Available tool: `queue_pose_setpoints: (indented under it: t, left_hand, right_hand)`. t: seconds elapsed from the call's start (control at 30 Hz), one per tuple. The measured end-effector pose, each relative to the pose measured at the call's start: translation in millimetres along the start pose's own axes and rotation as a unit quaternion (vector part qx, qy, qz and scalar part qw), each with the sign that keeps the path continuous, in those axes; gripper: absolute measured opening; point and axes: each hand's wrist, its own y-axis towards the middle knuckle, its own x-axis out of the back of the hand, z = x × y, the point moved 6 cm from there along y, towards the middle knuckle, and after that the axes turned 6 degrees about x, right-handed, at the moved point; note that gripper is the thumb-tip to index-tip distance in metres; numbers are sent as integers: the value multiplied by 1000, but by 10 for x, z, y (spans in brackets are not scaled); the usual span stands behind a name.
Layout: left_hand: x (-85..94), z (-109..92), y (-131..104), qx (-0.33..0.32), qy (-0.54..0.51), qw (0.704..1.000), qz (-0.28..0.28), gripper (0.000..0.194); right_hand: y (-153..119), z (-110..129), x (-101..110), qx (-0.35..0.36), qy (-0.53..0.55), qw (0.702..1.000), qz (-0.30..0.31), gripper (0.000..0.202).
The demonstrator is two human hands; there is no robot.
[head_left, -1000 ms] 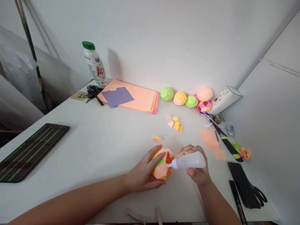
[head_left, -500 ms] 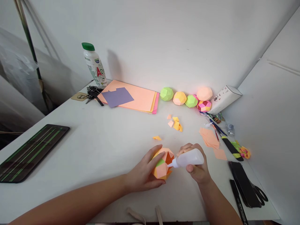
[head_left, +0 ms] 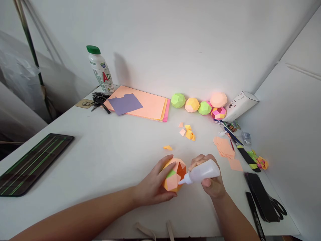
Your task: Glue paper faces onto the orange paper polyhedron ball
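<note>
Back wall (head_left: 155,40) was plain pale grey-white, meeting a similar side wall (head_left: 288,127) on the right with a thin light strip (head_left: 303,71) on it. White table (head_left: 107,157) sat right there. Light was pretty soft, with blurry shadows (head_left: 122,68) on the back wall.

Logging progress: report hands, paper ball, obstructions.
Left hand gripping paper ball, gap facing right. Right hand holding squeeze bottle, nozzle at gap's edge. Loose paper scrap beyond ball, not in the way.
</note>
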Motion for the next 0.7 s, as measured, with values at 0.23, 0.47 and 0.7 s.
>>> queue_pose_setpoints:
  t: [0.23,0.47,0.7]
  left_hand:
    - [8,2,15,9,-15,1000,1,87]
    - [-8,-5,8,5,-36,999,25,88]
    - [-46,-4,2,-5,-51,997,51,94]
  right_hand:
    - [80,-78,106,-60,74,994,-56,36]
    - [210,-281,619,-52,-9,986,-157,32]
    - [177,-551,1033,-38,-350,917,-187,27]
